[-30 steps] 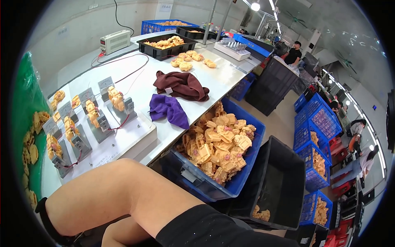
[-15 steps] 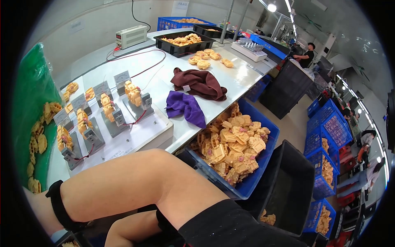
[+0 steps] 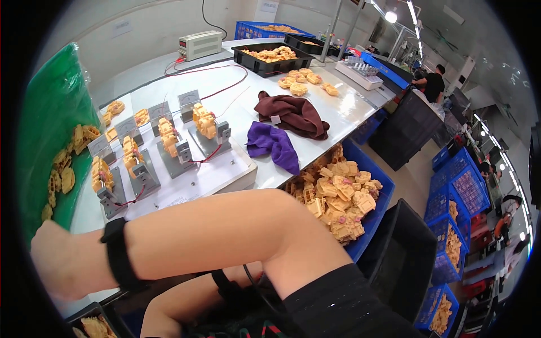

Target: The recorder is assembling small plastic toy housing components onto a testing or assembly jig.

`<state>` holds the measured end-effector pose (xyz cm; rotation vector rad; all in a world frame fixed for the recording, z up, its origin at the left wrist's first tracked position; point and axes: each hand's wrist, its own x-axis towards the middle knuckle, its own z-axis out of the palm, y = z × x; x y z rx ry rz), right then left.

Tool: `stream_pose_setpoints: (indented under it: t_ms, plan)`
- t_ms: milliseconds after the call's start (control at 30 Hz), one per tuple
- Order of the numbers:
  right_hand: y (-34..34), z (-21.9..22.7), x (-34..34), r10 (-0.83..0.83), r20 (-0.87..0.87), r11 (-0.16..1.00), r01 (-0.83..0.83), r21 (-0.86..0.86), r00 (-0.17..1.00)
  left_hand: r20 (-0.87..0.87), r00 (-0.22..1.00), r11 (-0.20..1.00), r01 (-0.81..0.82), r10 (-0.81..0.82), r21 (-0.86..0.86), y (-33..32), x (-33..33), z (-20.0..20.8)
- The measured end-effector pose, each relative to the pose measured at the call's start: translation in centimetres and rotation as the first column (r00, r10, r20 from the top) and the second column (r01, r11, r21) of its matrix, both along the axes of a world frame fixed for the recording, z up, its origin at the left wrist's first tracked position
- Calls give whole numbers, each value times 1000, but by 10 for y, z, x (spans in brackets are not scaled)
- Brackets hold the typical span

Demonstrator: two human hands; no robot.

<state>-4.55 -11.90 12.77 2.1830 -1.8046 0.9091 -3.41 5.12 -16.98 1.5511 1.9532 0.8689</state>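
My right forearm with a black wristband (image 3: 119, 253) reaches across to the left. My right hand (image 3: 59, 262) is at the dark left rim, below a green plastic bag (image 3: 56, 129) with yellow plastic parts in it; its fingers do not show clearly. Behind that forearm lies my left arm, its wrist also banded in black. Of my left hand (image 3: 256, 272) only a sliver shows; its fingers are hidden. Beyond the forearm, a white test board (image 3: 186, 197) carries several grey stands, each with a yellow plastic part (image 3: 169, 138) mounted on it and a small dial meter (image 3: 189, 100) behind.
A purple cloth (image 3: 273, 146) and a brown cloth (image 3: 293, 115) lie on the white table. To its right are a blue crate (image 3: 378, 205) heaped with yellow parts and a black bin (image 3: 403, 253). A power supply (image 3: 201, 46) and a black tray (image 3: 270, 66) stand farther back.
The whole scene has shifted to the right in the view. More of my right hand shows at the left, and a black bin with yellow parts shows more fully below it.
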Motion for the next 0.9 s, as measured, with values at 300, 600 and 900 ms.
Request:
stream_pose_setpoints:
  t_ms: [300,600,900]
  plan:
    - [136,-43,-23,-295,446,955,253,153,845,-40,949,878,-304,312,-369,-51,7,22]
    - [242,-90,-52,-514,695,842,450,297,504,107,728,731,-682,677,14,-152,30,97]
    - [243,-136,-42,-216,934,838,545,28,285,320,427,408,-904,846,128,-188,61,118]
